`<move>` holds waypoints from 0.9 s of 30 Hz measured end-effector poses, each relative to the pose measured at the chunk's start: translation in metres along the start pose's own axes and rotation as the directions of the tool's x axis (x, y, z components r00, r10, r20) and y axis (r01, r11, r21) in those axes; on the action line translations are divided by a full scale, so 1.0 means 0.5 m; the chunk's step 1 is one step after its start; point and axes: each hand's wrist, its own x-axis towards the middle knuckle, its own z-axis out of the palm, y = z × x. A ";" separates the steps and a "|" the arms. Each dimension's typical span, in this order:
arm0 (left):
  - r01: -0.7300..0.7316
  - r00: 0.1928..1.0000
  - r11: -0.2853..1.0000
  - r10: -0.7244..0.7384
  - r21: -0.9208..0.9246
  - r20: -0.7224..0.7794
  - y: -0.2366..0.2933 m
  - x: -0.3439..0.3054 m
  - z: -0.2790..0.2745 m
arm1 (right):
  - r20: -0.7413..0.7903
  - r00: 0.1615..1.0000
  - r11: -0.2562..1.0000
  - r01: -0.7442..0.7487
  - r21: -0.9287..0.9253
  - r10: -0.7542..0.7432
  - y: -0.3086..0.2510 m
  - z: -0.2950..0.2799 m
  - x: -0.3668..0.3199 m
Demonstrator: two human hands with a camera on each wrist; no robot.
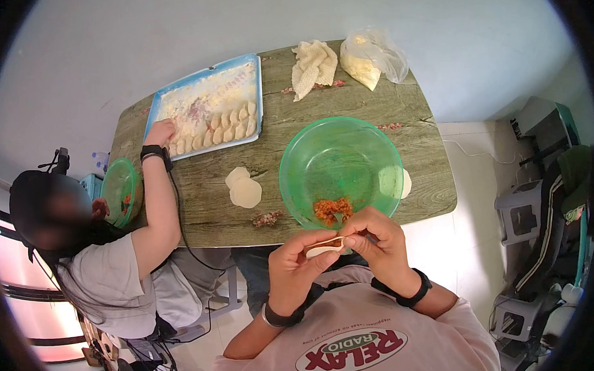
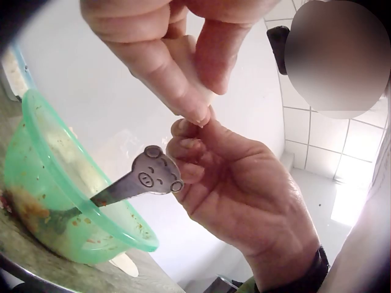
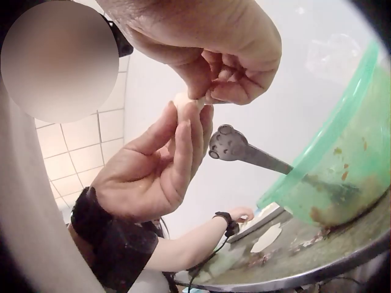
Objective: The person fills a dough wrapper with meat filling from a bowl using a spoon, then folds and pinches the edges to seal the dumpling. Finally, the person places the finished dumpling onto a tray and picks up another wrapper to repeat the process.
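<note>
A dumpling, its wrapper folded over orange-red filling, is held just in front of the table edge. My left hand grips its body between thumb and fingers. At the other end, thumb and fingertips of my right hand pinch the wrapper's edge. Just beyond both hands stands a green bowl with a lump of minced filling on its near side. A metal spoon with a pig-face handle leans over the bowl's rim, close to the right hand's fingers in the left wrist view.
Loose round wrappers lie left of the bowl; another shows at its right. A blue-rimmed tray holds floured rows of dumplings. Another person's hand reaches into it, near a second green bowl. A cloth and plastic bag sit behind.
</note>
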 end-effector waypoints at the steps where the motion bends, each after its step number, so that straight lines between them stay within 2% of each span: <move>1: 0.007 1.000 1.000 -0.006 -0.016 0.029 -0.001 0.000 -0.001 | 0.000 1.000 1.000 0.000 0.000 0.000 -0.001 0.000 0.001; 4: 0.007 0.999 1.000 -0.007 0.000 0.034 -0.002 -0.001 -0.002 | 0.007 1.000 0.999 -0.020 0.032 0.020 -0.003 0.002 0.002; 7: -0.013 1.000 0.999 0.012 0.043 0.018 0.003 0.000 0.003 | -0.005 1.000 0.999 0.021 -0.045 -0.022 0.002 0.004 0.001; 8: -0.013 1.000 0.999 0.012 0.043 0.018 0.004 0.001 0.006 | -0.020 1.000 1.000 -0.019 0.010 0.020 0.003 0.008 0.000; 10: 0.016 0.997 0.999 -0.012 0.048 -0.081 0.006 0.002 0.010 | -0.032 0.998 0.996 -0.058 0.065 0.061 0.004 0.010 -0.001; 12: 0.027 0.996 0.998 -0.022 0.062 -0.085 0.006 0.002 0.006 | -0.036 0.999 1.000 0.003 -0.028 -0.004 0.005 0.006 -0.001; 16: 0.007 0.997 0.990 0.003 0.140 -0.073 0.007 0.004 0.007 | -0.009 1.000 0.996 0.002 -0.093 -0.003 -0.014 0.002 0.001; 19: -0.005 1.000 0.992 0.008 0.129 -0.026 0.009 0.003 0.006 | -0.037 0.999 0.993 0.001 -0.120 -0.005 -0.006 0.003 -0.001; 25: 0.002 1.000 0.994 -0.002 0.111 0.000 0.006 0.001 0.004 | -0.025 0.999 0.996 0.024 -0.090 -0.027 0.000 0.002 -0.003; 27: -0.003 1.000 0.991 0.002 0.133 0.012 0.001 0.001 -0.001 | -0.037 0.998 0.998 -0.047 0.032 0.048 0.004 0.005 -0.005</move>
